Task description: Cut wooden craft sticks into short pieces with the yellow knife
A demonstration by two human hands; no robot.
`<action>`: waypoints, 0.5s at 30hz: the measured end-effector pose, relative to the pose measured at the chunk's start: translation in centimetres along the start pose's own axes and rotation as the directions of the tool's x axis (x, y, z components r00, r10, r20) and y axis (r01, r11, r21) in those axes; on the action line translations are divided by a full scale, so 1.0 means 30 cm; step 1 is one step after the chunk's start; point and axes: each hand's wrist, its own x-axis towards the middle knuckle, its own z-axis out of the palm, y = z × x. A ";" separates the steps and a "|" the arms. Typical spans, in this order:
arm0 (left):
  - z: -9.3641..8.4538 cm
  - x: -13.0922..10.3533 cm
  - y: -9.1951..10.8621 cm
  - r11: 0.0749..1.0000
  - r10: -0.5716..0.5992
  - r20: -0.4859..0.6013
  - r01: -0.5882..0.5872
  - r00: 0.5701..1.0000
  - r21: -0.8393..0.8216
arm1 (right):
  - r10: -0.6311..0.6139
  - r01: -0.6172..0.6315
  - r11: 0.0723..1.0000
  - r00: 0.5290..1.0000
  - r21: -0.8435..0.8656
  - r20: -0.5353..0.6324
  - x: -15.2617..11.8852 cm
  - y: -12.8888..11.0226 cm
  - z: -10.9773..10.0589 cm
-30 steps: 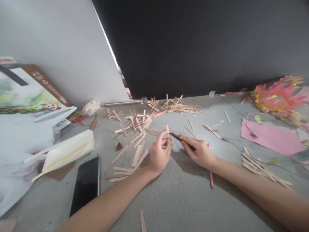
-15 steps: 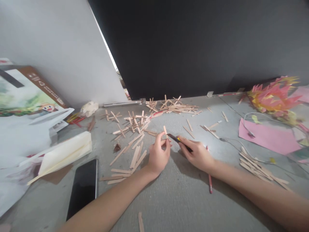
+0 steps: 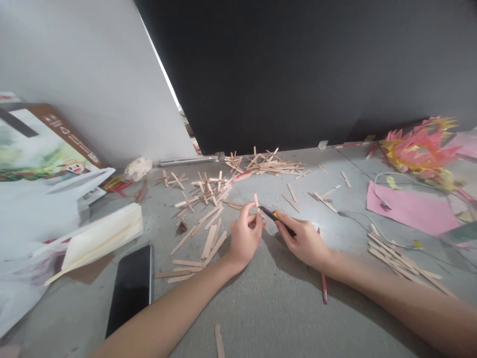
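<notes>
Near the middle of the grey surface, my left hand [image 3: 246, 233] pinches a short wooden stick [image 3: 256, 200] upright between thumb and fingers. My right hand [image 3: 303, 238] is wrapped round a black utility knife [image 3: 278, 219] with a yellow part, its blade pointing left and meeting the stick's edge just above my left thumb. Behind and left of my left hand lie many loose and crossed sticks [image 3: 208, 241]. A red pencil [image 3: 324, 288] lies partly beneath my right wrist.
A black phone [image 3: 130, 288] lies at the left beside a paper packet [image 3: 102, 238] and bags. Right of my hands are a stick pile [image 3: 395, 253], a white cable [image 3: 376, 226], pink paper [image 3: 410, 209] and a spiky paper craft [image 3: 417, 149]. A black panel [image 3: 298, 74] stands behind.
Both hands keep nearly the same pose, with the knife blade still at the stick. The view has shifted very slightly.
</notes>
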 end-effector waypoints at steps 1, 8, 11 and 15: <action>0.001 -0.001 0.003 1.000 -0.020 0.003 0.020 1.000 -0.017 | 0.000 0.000 1.000 1.000 0.009 -0.002 -0.001 0.000 0.001; 0.004 0.004 0.005 0.994 -0.070 -0.009 0.069 0.998 -0.088 | -0.002 0.002 1.000 1.000 0.026 -0.003 -0.003 -0.004 0.004; 0.004 0.004 0.006 0.995 -0.065 -0.010 0.064 0.998 -0.081 | 0.001 -0.001 1.000 1.000 0.028 0.004 -0.002 -0.002 0.004; 0.002 0.003 0.008 0.996 -0.053 -0.006 0.053 0.999 -0.070 | 0.003 -0.003 0.999 1.000 0.049 0.001 -0.002 0.000 0.003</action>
